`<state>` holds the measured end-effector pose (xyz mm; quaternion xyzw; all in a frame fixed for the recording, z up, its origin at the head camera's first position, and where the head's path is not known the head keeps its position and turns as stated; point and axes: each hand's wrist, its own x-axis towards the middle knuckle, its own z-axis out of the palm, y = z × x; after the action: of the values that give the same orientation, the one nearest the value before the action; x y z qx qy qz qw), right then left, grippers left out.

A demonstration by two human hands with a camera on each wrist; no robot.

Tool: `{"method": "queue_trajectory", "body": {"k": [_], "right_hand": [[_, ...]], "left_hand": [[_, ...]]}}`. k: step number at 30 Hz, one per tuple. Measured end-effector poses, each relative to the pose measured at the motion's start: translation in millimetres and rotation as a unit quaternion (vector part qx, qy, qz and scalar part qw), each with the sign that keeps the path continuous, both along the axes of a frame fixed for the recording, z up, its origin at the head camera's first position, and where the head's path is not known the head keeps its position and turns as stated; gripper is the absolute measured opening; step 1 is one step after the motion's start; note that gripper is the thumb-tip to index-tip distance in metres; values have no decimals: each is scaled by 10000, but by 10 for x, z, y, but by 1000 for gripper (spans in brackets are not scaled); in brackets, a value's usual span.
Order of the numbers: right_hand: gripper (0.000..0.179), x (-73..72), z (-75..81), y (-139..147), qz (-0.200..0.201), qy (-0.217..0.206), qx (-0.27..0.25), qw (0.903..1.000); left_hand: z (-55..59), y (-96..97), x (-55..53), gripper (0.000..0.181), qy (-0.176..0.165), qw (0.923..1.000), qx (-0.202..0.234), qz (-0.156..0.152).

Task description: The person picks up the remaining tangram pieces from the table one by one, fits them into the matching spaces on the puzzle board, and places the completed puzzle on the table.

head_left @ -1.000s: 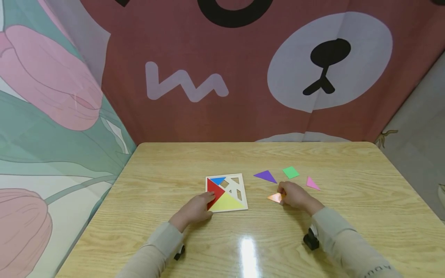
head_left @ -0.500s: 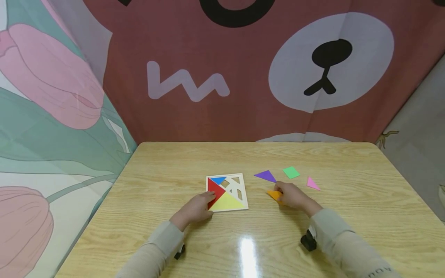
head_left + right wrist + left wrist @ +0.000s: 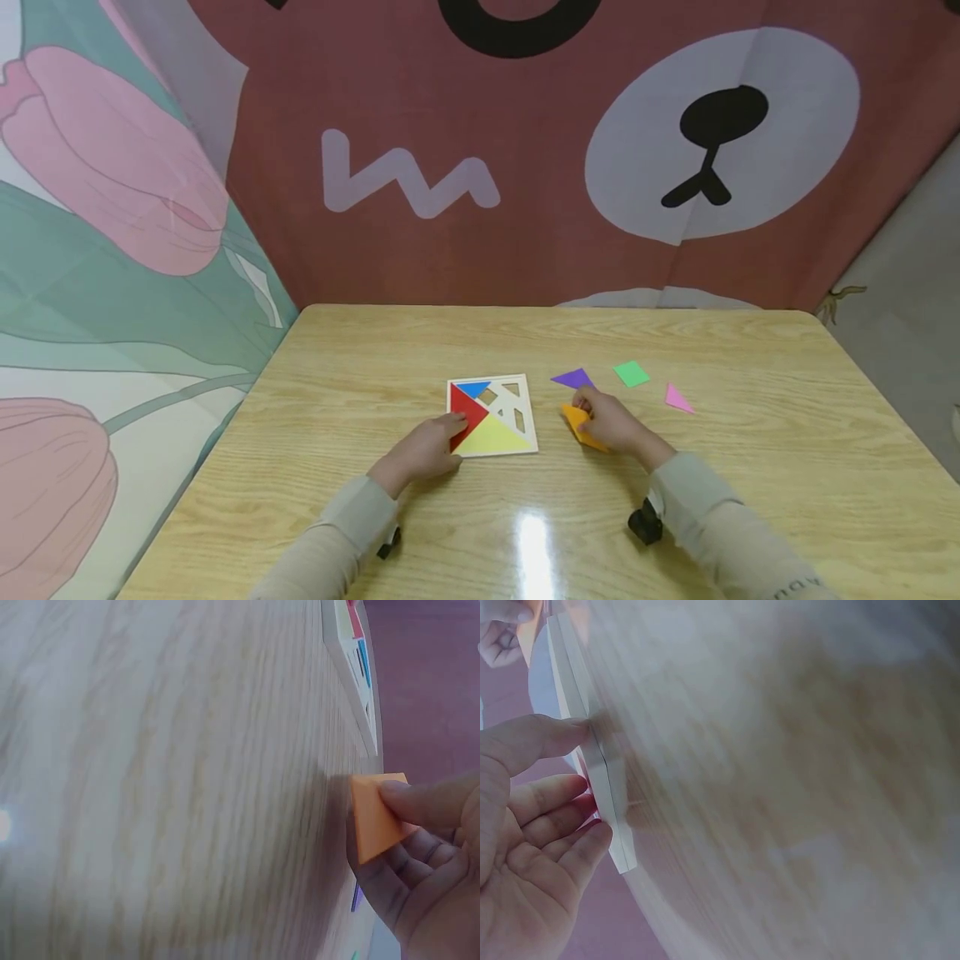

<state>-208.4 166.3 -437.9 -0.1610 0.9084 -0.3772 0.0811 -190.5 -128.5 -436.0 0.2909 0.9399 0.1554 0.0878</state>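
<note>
My left hand (image 3: 423, 448) holds the near left corner of a white tangram tray (image 3: 531, 423). Its fingers lie over the red triangle (image 3: 466, 408), and in the left wrist view the thumb presses the tray's side. A yellow triangle (image 3: 491, 437) and a blue triangle (image 3: 473, 389) also sit in the tray, beside several bare cut-outs. Right of the tray, my right hand (image 3: 611, 421) pinches an orange tangram piece (image 3: 375, 817) between thumb and fingers, tilted just above the table. It looks four-sided, though the fingers cover part of it.
Beyond the right hand lie a purple triangle (image 3: 573, 378), a green square (image 3: 632, 373) and a pink triangle (image 3: 678, 398). They rest on the wooden table (image 3: 360, 350), whose far edge meets a printed curtain (image 3: 405, 258).
My right hand has picked the orange piece up off the table, tilted it and moved left toward the tray. The left hand stays on the tray's corner.
</note>
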Motion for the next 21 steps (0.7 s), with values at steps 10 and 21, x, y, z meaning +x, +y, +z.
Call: {"method": "queue_trajectory", "body": {"k": [10, 21], "right_hand": [[40, -19, -34, -89, -226, -182, -316, 9991], [44, -38, -64, -181, -252, -5, -441, 9987]], "left_hand": [[-19, 13, -12, 50, -65, 10000, -69, 18], [-1, 29, 0, 50, -149, 9998, -111, 106]]}}
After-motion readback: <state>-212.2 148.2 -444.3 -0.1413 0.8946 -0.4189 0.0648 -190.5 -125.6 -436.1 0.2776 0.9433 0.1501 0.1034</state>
